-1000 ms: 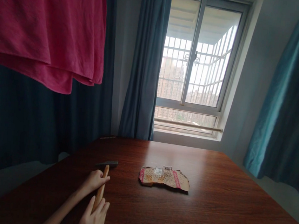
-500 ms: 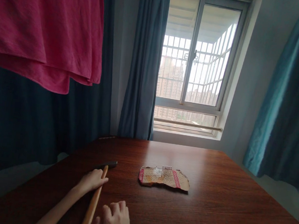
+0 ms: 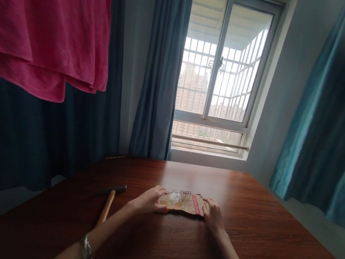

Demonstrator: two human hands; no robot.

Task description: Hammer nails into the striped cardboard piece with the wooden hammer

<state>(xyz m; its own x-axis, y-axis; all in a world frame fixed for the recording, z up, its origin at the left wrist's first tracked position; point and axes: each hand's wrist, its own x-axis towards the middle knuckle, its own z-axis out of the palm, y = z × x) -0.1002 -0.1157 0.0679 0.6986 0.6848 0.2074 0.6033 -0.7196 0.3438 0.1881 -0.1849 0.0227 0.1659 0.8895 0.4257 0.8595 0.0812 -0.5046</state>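
The left hand [image 3: 150,199] and right hand [image 3: 213,214] are pinching opposite ends of the cardboard [image 3: 183,206] mid-table, seemingly steadying it while keeping fingers off the upright nails [image 3: 185,193]; the hammer [image 3: 108,205] is lying left, leaving both hands free

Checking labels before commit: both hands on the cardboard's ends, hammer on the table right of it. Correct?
Wrong side: the head view shows the hammer left of the cardboard, not right. The rest holds: left hand and right hand on its ends, hammer on the table.
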